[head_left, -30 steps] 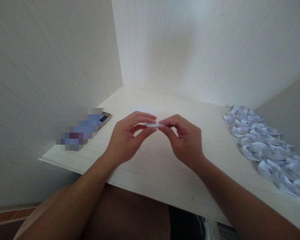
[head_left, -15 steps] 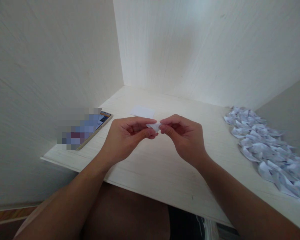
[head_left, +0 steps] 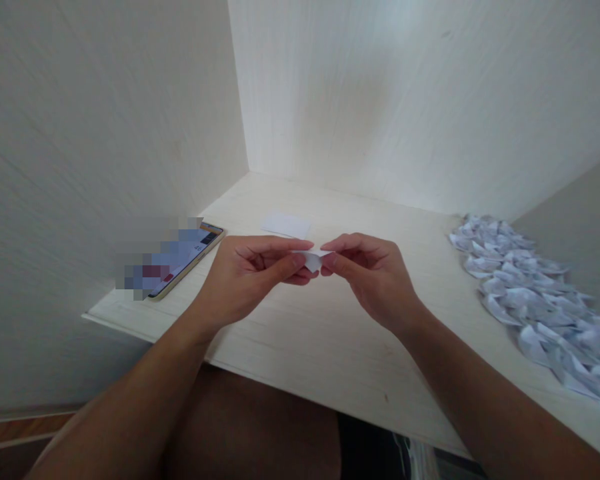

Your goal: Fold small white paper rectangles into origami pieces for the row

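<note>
A small folded white paper piece (head_left: 313, 259) is pinched between both hands just above the pale wooden desk (head_left: 305, 340). My left hand (head_left: 250, 273) grips its left end between thumb and curled fingers. My right hand (head_left: 373, 273) pinches the right end, fingers closed. Most of the paper is hidden by the fingertips. A flat white paper slip (head_left: 286, 225) lies on the desk just behind the hands.
A phone (head_left: 180, 260) with a lit screen lies at the desk's left edge. A heap of several folded white paper pieces (head_left: 535, 307) runs along the right side. Pale walls close in the desk at the back and left. My legs show below the front edge.
The paper went from a flat strip held level to a smaller folded shape pressed between the fingertips. Both hands stayed at the same spot, the fingers curling in tighter.
</note>
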Action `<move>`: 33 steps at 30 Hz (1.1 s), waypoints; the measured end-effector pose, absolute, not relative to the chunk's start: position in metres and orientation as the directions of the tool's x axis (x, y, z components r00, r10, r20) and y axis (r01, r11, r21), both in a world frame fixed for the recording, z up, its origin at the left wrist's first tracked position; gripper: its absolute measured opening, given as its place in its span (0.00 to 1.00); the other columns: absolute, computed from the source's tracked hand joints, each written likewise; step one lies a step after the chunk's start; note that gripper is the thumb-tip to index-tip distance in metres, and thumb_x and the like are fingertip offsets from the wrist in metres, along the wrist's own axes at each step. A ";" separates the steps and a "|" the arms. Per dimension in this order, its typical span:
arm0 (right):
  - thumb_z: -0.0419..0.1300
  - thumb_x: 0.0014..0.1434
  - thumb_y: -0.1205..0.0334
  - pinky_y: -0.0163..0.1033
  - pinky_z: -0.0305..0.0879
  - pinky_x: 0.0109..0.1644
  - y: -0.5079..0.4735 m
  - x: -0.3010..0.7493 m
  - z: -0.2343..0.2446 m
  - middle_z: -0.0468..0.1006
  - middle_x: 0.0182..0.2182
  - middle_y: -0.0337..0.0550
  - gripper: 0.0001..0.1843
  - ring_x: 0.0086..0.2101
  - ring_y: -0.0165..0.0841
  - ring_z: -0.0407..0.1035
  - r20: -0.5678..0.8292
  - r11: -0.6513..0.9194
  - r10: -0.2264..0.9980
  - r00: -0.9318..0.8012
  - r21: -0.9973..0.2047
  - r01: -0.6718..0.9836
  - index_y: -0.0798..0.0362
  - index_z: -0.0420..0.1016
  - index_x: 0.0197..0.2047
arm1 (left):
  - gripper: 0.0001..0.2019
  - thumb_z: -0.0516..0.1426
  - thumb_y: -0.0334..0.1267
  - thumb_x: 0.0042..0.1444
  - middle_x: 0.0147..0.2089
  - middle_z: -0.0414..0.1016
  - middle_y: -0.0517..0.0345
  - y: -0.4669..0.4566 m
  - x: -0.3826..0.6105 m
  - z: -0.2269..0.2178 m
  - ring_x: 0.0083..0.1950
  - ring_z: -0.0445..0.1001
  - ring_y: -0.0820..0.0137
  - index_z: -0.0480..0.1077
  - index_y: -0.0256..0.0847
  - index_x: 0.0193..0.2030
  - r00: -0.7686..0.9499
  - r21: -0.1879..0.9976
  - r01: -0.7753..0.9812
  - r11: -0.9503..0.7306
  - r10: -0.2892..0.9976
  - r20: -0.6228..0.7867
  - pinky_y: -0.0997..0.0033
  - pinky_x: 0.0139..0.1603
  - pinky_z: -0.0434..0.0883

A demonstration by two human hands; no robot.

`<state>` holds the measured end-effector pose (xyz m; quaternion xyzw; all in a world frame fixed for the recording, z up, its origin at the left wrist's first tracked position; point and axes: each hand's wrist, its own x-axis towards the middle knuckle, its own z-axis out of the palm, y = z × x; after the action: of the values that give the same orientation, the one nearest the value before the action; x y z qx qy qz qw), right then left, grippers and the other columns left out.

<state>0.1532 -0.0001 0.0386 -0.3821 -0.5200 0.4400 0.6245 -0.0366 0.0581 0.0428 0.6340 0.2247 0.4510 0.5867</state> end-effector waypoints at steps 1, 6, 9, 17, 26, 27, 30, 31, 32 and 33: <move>0.76 0.53 0.63 0.37 0.75 0.38 0.000 0.153 0.038 0.84 0.29 0.37 0.06 0.30 0.28 0.76 0.303 0.314 0.949 0.091 -0.936 -0.161 0.47 0.86 0.35 | 0.11 0.72 0.42 0.53 0.34 0.87 0.55 0.058 -0.036 0.043 0.32 0.87 0.62 0.85 0.42 0.41 0.490 0.946 -0.258 -0.195 0.818 0.302 0.63 0.37 0.87; 0.75 0.52 0.64 0.37 0.72 0.34 0.000 0.151 0.034 0.82 0.26 0.35 0.04 0.27 0.28 0.73 0.270 0.291 0.950 0.156 -0.947 -0.134 0.48 0.85 0.33 | 0.11 0.71 0.43 0.54 0.31 0.86 0.55 0.058 -0.033 0.039 0.30 0.86 0.61 0.83 0.41 0.41 0.491 0.960 -0.232 -0.153 0.834 0.252 0.63 0.34 0.86; 0.74 0.52 0.66 0.36 0.71 0.32 0.000 0.149 0.036 0.81 0.25 0.35 0.04 0.26 0.27 0.73 0.275 0.295 0.948 0.160 -0.948 -0.122 0.48 0.85 0.33 | 0.08 0.70 0.41 0.55 0.30 0.85 0.56 0.058 -0.032 0.037 0.29 0.85 0.62 0.82 0.41 0.39 0.499 0.956 -0.257 -0.141 0.828 0.256 0.64 0.33 0.86; 0.67 0.57 0.69 0.38 0.69 0.34 -0.008 0.146 0.044 0.81 0.29 0.37 0.06 0.30 0.30 0.73 0.534 0.463 0.824 0.189 -0.827 0.317 0.48 0.85 0.35 | 0.07 0.69 0.39 0.55 0.29 0.85 0.56 0.052 -0.024 0.032 0.31 0.86 0.64 0.81 0.39 0.38 0.454 0.936 -0.350 -0.040 0.867 0.207 0.65 0.35 0.86; 0.68 0.56 0.70 0.36 0.72 0.30 -0.007 0.145 0.042 0.82 0.26 0.35 0.07 0.26 0.28 0.74 0.435 0.430 0.886 0.159 -0.900 0.069 0.47 0.85 0.34 | 0.03 0.67 0.36 0.59 0.31 0.86 0.57 0.053 -0.025 0.031 0.31 0.85 0.68 0.83 0.40 0.39 0.488 0.893 -0.442 -0.078 0.815 0.313 0.70 0.33 0.85; 0.68 0.55 0.69 0.36 0.72 0.30 -0.006 0.145 0.041 0.82 0.25 0.35 0.07 0.25 0.28 0.74 0.424 0.424 0.889 0.170 -0.905 0.040 0.47 0.85 0.34 | 0.04 0.68 0.37 0.59 0.32 0.86 0.57 0.053 -0.025 0.031 0.31 0.85 0.67 0.83 0.40 0.39 0.477 0.896 -0.433 -0.100 0.818 0.322 0.69 0.34 0.85; 0.69 0.54 0.68 0.36 0.72 0.30 -0.003 0.146 0.038 0.81 0.24 0.34 0.06 0.25 0.28 0.74 0.381 0.397 0.905 0.187 -0.917 -0.051 0.47 0.85 0.33 | 0.05 0.69 0.38 0.58 0.34 0.86 0.55 0.053 -0.026 0.032 0.33 0.85 0.67 0.83 0.40 0.40 0.479 0.912 -0.377 -0.160 0.809 0.340 0.68 0.37 0.86; 0.69 0.54 0.68 0.36 0.71 0.30 -0.003 0.146 0.037 0.81 0.24 0.34 0.06 0.25 0.28 0.73 0.363 0.382 0.913 0.186 -0.921 -0.074 0.47 0.85 0.33 | 0.06 0.70 0.37 0.57 0.36 0.86 0.55 0.053 -0.026 0.032 0.34 0.85 0.67 0.83 0.40 0.40 0.496 0.915 -0.363 -0.175 0.796 0.348 0.68 0.38 0.85; 0.68 0.54 0.67 0.36 0.71 0.30 -0.003 0.147 0.037 0.81 0.24 0.34 0.05 0.25 0.28 0.73 0.343 0.364 0.921 0.186 -0.927 -0.094 0.47 0.85 0.33 | 0.07 0.70 0.35 0.55 0.37 0.86 0.54 0.053 -0.027 0.033 0.35 0.85 0.67 0.83 0.40 0.41 0.516 0.916 -0.355 -0.186 0.779 0.357 0.67 0.40 0.85; 0.68 0.54 0.67 0.36 0.70 0.30 -0.003 0.147 0.038 0.80 0.24 0.35 0.05 0.25 0.28 0.73 0.316 0.340 0.930 0.185 -0.934 -0.111 0.47 0.85 0.33 | 0.08 0.71 0.34 0.54 0.39 0.87 0.54 0.054 -0.028 0.033 0.37 0.85 0.66 0.84 0.41 0.42 0.533 0.915 -0.352 -0.194 0.763 0.367 0.67 0.42 0.85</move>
<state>0.1468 -0.0027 0.0376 -0.4119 -0.4972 0.4006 0.6502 -0.0281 0.0536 0.0329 0.6248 0.1641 0.4546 0.6132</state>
